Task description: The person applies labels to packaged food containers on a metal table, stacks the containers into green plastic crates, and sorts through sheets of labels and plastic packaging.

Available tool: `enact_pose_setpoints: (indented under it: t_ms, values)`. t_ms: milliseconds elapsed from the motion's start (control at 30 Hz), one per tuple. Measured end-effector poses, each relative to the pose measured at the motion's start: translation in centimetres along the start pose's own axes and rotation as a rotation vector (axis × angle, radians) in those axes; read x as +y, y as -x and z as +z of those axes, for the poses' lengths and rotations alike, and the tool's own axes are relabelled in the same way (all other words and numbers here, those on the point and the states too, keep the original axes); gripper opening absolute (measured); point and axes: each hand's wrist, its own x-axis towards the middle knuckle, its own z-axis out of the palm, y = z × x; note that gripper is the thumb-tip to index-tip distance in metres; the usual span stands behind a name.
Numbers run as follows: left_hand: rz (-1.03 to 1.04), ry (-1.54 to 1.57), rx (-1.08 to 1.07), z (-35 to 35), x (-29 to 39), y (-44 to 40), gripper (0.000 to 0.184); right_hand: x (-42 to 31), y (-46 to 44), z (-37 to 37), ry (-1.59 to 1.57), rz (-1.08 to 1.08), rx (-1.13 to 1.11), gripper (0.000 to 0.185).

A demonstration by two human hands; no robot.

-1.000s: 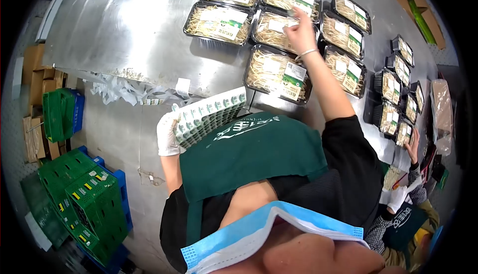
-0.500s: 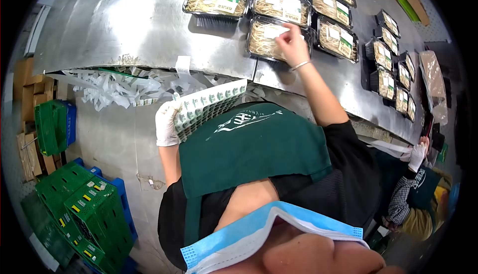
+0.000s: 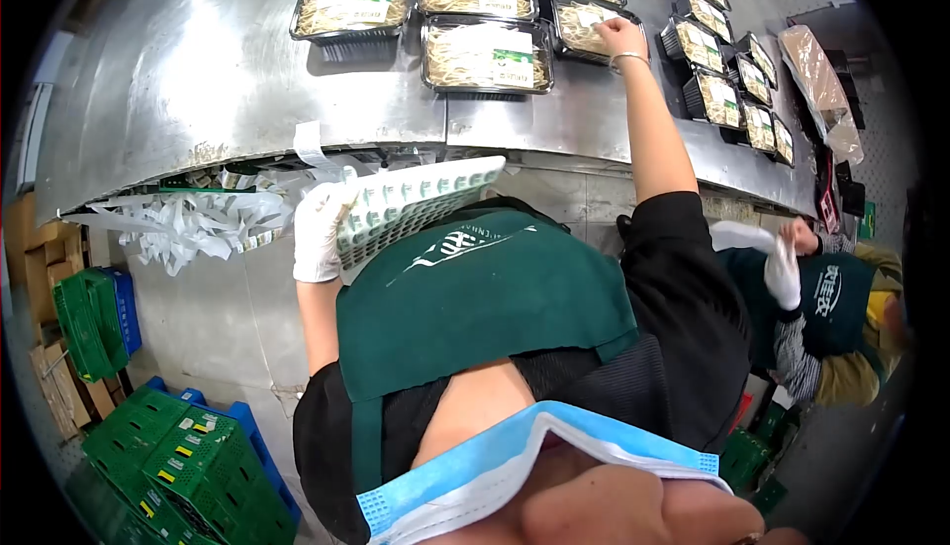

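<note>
My left hand [image 3: 320,231], in a white glove, grips the edge of a sheet of green and white stickers [image 3: 421,198] in front of my apron. Bare and wearing a bracelet, my right hand [image 3: 621,38] is over a tray of pale sprouts [image 3: 584,26], its fingers pressed together at the label; what they hold, if anything, is too small to tell. Left of it sits another labelled tray [image 3: 487,55] near the table's front edge. More black trays, such as this one [image 3: 352,6], stand in rows behind and to the left.
Further trays [image 3: 714,98] stand at the right of the metal table [image 3: 237,70]. White strips [image 3: 198,223] hang under its edge. Green crates [image 3: 198,461] are stacked at lower left. A co-worker in a green apron [image 3: 826,293] is at the right.
My right hand has moved from the middle trays to one farther right. The view has shifted, and the co-worker's hands are now together. My left hand still holds the sheet.
</note>
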Motion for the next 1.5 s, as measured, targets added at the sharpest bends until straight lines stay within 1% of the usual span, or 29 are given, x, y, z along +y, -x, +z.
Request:
enact_pose_setpoints:
  t_ms: [100, 133, 200, 233, 300, 333, 367, 400, 467, 533, 567, 633, 667, 733, 767, 800, 867, 933, 967, 1000, 1067, 1100, 1133, 1200, 1267, 1300, 1333, 1400, 1500]
  values:
    - [-0.025, -0.008, -0.085, 3.4, 1.0, -0.6, 0.007, 0.3, -0.2, 0.9, 0.479, -0.189, 0.069, 0.041]
    - [-0.024, -0.009, -0.074, 4.8, 1.5, -0.9, 0.007, 0.6, -0.2, 0.5, 0.474, -0.197, 0.065, 0.041]
    - [-0.028, -0.028, -0.141, 7.9, 2.2, -1.3, 0.008, 1.2, 0.1, -0.8, 0.615, -0.059, 0.304, 0.047]
    - [-0.038, -0.072, -0.178, 9.5, 2.0, -2.1, 0.009, 1.5, 0.1, -1.8, 0.616, -0.131, 0.271, 0.047]
    - [0.163, -0.278, -0.277, 13.9, 2.3, -3.8, 0.014, 0.4, 0.1, -3.2, -0.02, -0.259, -0.103, 0.042]
    - [0.134, -0.286, -0.299, 16.2, 2.3, -4.6, 0.015, -0.9, 1.5, -3.0, -0.38, -0.296, -0.371, 0.038]
    - [0.105, -0.222, -0.354, 18.4, 1.9, -5.7, 0.013, -4.3, 4.6, -5.3, -0.53, -0.31, -0.747, 0.038]
    - [0.078, -0.156, -0.415, 20.2, 1.4, -6.7, 0.011, -4.5, 5.8, -5.2, -0.618, -0.563, -0.873, 0.039]
    - [0.107, -0.257, -0.437, 23.2, 1.6, -7.8, 0.013, -6.0, 7.3, -7.0, -0.271, -1.047, -0.573, 0.026]
    - [0.138, -0.362, -0.455, 25.5, 1.8, -8.4, 0.014, -5.0, 6.4, -7.5, -0.079, -1.121, -0.48, 0.019]
    - [0.057, -0.213, -0.472, 26.2, 1.9, -8.1, 0.019, -4.1, 5.2, -7.6, -0.083, -1.124, -0.478, 0.019]
    - [-0.062, 0.038, -0.453, 27.8, 1.9, -7.2, 0.026, -2.5, 2.0, -7.3, -0.184, -0.995, -0.65, 0.014]
    - [-0.09, 0.049, -0.407, 27.8, 1.1, -7.1, 0.025, -1.8, 0.1, -6.7, -0.3, -0.759, -0.553, 0.011]
    - [-0.121, 0.03, -0.336, 28.1, 0.9, -6.7, 0.025, -0.6, -7.6, -3.5, -0.498, -0.398, -0.49, 0.022]
    - [-0.123, 0.031, -0.317, 28.1, 0.4, -6.6, 0.025, -0.2, -10.7, -2.2, -0.381, -0.457, -0.265, 0.022]
    - [-0.125, 0.062, -0.256, 27.8, -0.4, -6.6, 0.024, 0.3, -13.3, -0.2, -0.447, -0.435, -0.204, 0.022]
    - [-0.126, 0.085, -0.183, 27.3, -0.9, -6.3, 0.023, -0.5, -14.8, 1.9, -0.219, -0.511, -0.215, 0.023]
    - [-0.125, 0.014, -0.11, 27.0, -0.6, -5.4, 0.021, -1.8, -14.5, 2.9, 0.234, -0.728, -0.066, 0.027]
    - [-0.123, -0.005, -0.08, 26.9, -0.3, -4.9, 0.02, -1.7, -14.8, 2.4, 0.449, -0.706, -0.099, 0.038]
    - [-0.125, -0.003, -0.071, 26.7, -0.4, -4.4, 0.02, -2.5, -14.3, 0.3, 0.608, -0.484, -0.09, 0.051]
    - [-0.088, 0.033, 0.031, 25.7, -0.9, -3.3, 0.022, 1.0, -17.2, -0.2, 0.546, -0.325, -0.095, 0.061]
    - [-0.036, 0.079, 0.087, 25.0, -1.6, -3.0, 0.023, 1.9, -17.3, -1.7, 0.466, -0.292, -0.168, 0.057]
    - [-0.035, 0.082, 0.095, 24.1, -2.2, -2.8, 0.023, 3.7, -16.3, -2.3, 0.312, -0.45, -0.094, 0.054]
    - [0.167, 0.118, 0.339, 22.4, -3.2, -2.5, 0.024, 3.3, -10.4, -5.6, -0.208, -0.395, -0.49, 0.042]
    - [0.233, 0.269, 0.357, 21.4, -2.5, -2.4, 0.023, 4.0, -3.8, -7.0, -0.546, -0.424, -0.748, 0.032]
    - [0.287, 0.311, 0.374, 22.2, -1.2, -2.3, 0.023, 3.3, -0.2, -8.0, -0.577, -0.466, -0.769, 0.033]
    - [0.285, 0.316, 0.388, 22.4, -1.2, -2.0, 0.023, 3.4, 2.1, -7.5, -0.606, -0.646, -0.7, 0.035]
    - [0.345, 0.319, 0.406, 22.5, -1.4, -1.4, 0.023, 3.1, 5.8, -6.2, -0.892, -0.559, -0.695, 0.037]
    - [0.394, 0.328, 0.455, 22.1, -2.5, 0.2, 0.022, 2.0, 7.8, -6.5, -1.01, -0.436, -0.649, 0.037]
